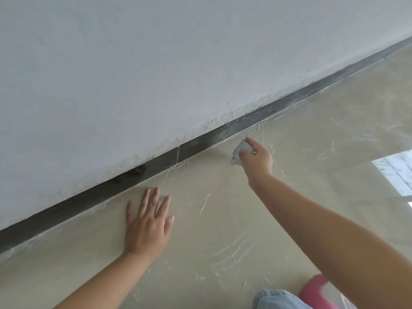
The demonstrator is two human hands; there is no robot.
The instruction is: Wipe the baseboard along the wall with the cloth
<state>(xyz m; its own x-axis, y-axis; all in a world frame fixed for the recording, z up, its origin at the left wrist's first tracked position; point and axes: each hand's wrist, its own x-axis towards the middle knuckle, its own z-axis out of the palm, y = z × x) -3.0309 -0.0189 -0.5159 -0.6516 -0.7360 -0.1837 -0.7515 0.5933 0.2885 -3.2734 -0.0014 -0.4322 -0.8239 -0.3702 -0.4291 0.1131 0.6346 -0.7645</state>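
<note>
Cloth first: the small crumpled pale grey-white cloth (239, 152) is sitting bunched under the right hand (258, 160), out around 1 o'clock from where the person is crouching. The fingers are curling over it with the index finger poking forward, and it's hovering on or just above the glossy beige tiled floor (312, 152), just beside the dark grey strip of baseboard (236, 126) but not quite touching it as far as I can tell.

The left hand (148, 221) is lying flat at about 11 o'clock, fingers spread and straight, propping on the floor close to the baseboard and holding nothing.

Handling-wise, I'm guessing that cloth is light, soft and floppy, so wadding it into the palm like this is probably the best hold, since it'll mould into the corner where strip meets floor. The baseboard itself looks rigid and fixed to the rough white plastered wall (156, 63).

Hard to make out: most of the cloth is hiding under the hand, and I can't say whether it's damp. The pale scratchy smears on the floor could be plaster or dried residue. At 5 o'clock a pink slipper (312, 288) and light blue denim knee (278, 299) are getting cut off by the frame edge.
</note>
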